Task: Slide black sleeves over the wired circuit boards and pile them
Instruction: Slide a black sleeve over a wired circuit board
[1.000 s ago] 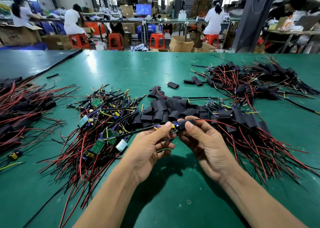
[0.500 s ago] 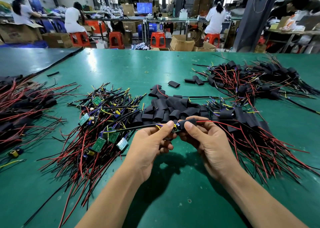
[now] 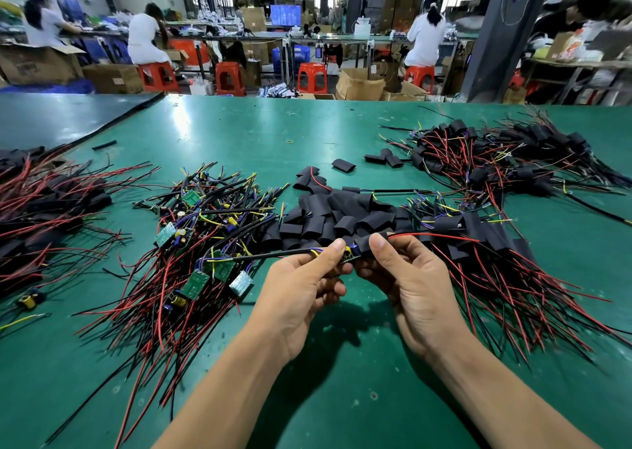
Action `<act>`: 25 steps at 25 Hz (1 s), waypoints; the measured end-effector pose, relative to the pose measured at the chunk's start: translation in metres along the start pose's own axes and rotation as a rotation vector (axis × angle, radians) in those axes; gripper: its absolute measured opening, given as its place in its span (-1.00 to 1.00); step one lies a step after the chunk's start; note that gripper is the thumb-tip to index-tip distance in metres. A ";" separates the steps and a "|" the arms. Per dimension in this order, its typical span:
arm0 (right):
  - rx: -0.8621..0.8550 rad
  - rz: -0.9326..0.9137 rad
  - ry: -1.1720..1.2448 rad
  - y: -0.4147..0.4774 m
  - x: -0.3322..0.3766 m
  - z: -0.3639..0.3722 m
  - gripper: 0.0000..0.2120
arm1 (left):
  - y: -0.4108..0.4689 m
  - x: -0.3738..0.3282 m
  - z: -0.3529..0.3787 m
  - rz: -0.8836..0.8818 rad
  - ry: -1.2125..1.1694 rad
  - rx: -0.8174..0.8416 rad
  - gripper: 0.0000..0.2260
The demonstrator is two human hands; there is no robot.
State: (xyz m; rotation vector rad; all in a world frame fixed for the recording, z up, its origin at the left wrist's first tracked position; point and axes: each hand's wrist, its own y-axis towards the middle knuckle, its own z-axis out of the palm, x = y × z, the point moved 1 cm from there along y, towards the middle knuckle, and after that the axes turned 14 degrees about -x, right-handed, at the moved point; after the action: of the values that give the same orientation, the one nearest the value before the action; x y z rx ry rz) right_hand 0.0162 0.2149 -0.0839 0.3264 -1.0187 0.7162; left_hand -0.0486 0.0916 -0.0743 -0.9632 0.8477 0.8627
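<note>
Hardly anything has shifted since a second ago: both hands hold the same spot just above the counter [image 3: 239,130], thumbs nearly meeting.

Left hand [image 3: 301,288] comes in palm-up, its thumb and forefinger forming a grip pinched on the near end of a small circuit board [image 3: 349,255]. The other fingers curl underneath. Right hand [image 3: 410,284] mirrors it, thumb on top, its grip pinched on a black sleeve [image 3: 364,243] that covers the board's far end. Only a sliver of board, with a blue part, shows between the two thumbs. How far the sleeve reaches is hidden by the right thumb.

A black cable [image 3: 273,253] runs leftward out of the left grip, and a red wire [image 3: 431,236] arcs rightward from the right grip.

Just beyond the grips lies a heap of loose sleeves [image 3: 342,216]. Left of them is the tangle of bare boards [image 3: 205,243], and to the right the sleeved pile [image 3: 496,243], its wires cut off at the frame edge.
</note>
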 end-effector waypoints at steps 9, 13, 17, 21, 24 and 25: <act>-0.031 0.043 0.005 0.002 -0.004 -0.001 -0.83 | 0.001 0.003 0.001 0.031 0.008 -0.044 -0.76; 0.075 -0.007 -0.058 0.000 -0.001 -0.001 -0.78 | 0.002 0.002 -0.001 0.039 0.019 -0.041 -0.77; 0.052 -0.078 -0.118 0.002 0.000 -0.003 -0.78 | -0.001 0.002 0.000 0.093 0.054 -0.049 -0.73; 0.078 -0.094 -0.183 0.000 -0.003 -0.003 -0.73 | -0.002 0.003 0.001 0.103 0.071 -0.031 -0.73; 0.072 -0.123 -0.233 -0.002 -0.005 0.000 -0.65 | -0.001 0.000 0.000 0.052 0.013 0.023 -0.75; 0.075 -0.130 -0.255 -0.002 -0.004 0.000 -0.63 | 0.000 -0.001 -0.001 0.033 -0.020 0.046 -0.76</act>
State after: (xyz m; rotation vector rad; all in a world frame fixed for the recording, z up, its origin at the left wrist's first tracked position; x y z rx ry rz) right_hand 0.0157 0.2116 -0.0874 0.5547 -1.2011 0.6060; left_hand -0.0492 0.0907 -0.0735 -0.9013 0.8649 0.8759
